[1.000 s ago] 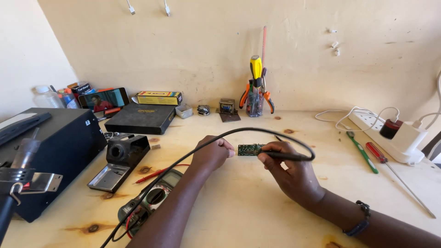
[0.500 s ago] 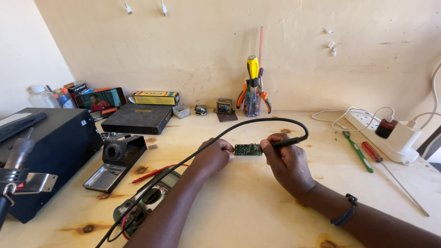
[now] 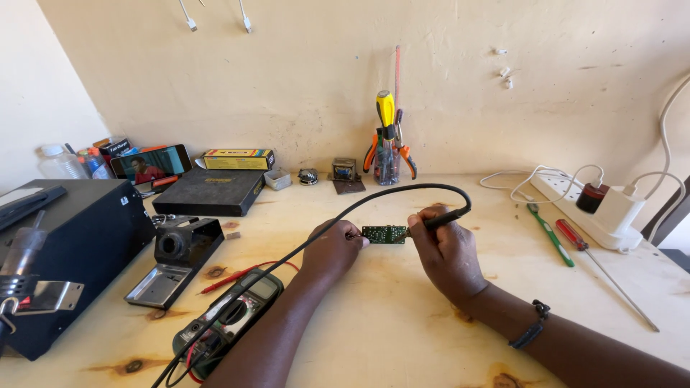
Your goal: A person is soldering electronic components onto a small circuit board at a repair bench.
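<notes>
R hand (image 3: 447, 251) fingers are wrapping tight round the black iron (image 3: 440, 218), pen-style, tip pointing left at the right end of the small green board (image 3: 384, 234). Whether the tip is touching the board or just off it is too small to tell. L hand (image 3: 332, 248) fingers are pinching together on the board's left end, holding it flat and low over the bench (image 3: 402, 330), roughly mid-bench between both hands.

Judging by the pose, this is the soldering/reworking step: board being steadied w/ one hand, iron being worked at its right edge w/ the other. The next move seems to call for a steady L pinch so the board isn't shifting, plus fine tip placement on one joint w/o bridging neighbours.

The iron's black cord (image 3: 374, 205) is looping up behind the R hand, then running down-left across the L forearm and over the multimeter (image 3: 230, 320) w/ its red probe lead (image 3: 241, 273). It could be tugging at the iron, so slack matters.

Further out: an iron stand (image 3: 176, 259) and black box unit (image 3: 72, 244) at left, a cup of pliers & screwdrivers (image 3: 388, 151) at the wall, a green toothbrush (image 3: 550, 233), red screwdriver (image 3: 600, 269) and white power strip (image 3: 589, 208) at right.
</notes>
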